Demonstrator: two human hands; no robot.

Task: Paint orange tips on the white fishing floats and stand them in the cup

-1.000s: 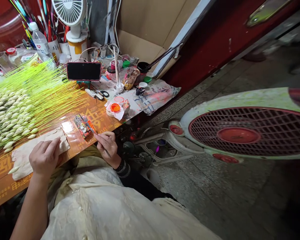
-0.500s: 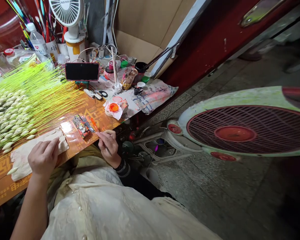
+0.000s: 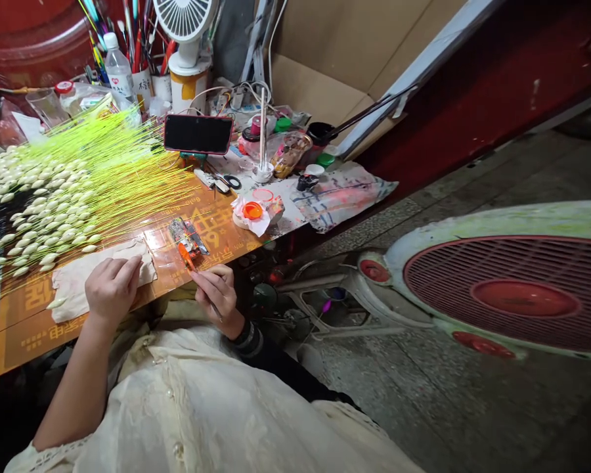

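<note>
My right hand (image 3: 217, 295) pinches a paintbrush (image 3: 186, 257) whose bristles are loaded with orange paint. The bristles meet or hover over the near side of a small paint-smeared block (image 3: 180, 231) on the table; contact is hard to judge. My left hand (image 3: 112, 289) is closed above a pale cloth (image 3: 73, 279), fingers pinched together, and what they hold is hidden. Beside that hand, at the cloth's left end, lies a single pale bud-shaped piece (image 3: 56, 303). Farther right stands a small pot of orange paint (image 3: 253, 210) wrapped in white paper.
Many pale bud-shaped pieces on yellow-green stems (image 3: 64, 217) cover the table's left side. A phone (image 3: 197, 134), scissors (image 3: 232, 181), a small white fan (image 3: 186, 20) and a water bottle (image 3: 119, 69) stand behind. A large floor fan (image 3: 517, 295) is at right.
The brush tip has moved from the block's right side to its near edge. My left hand stays over the cloth. The whole view has shifted, so the table appears farther right.
</note>
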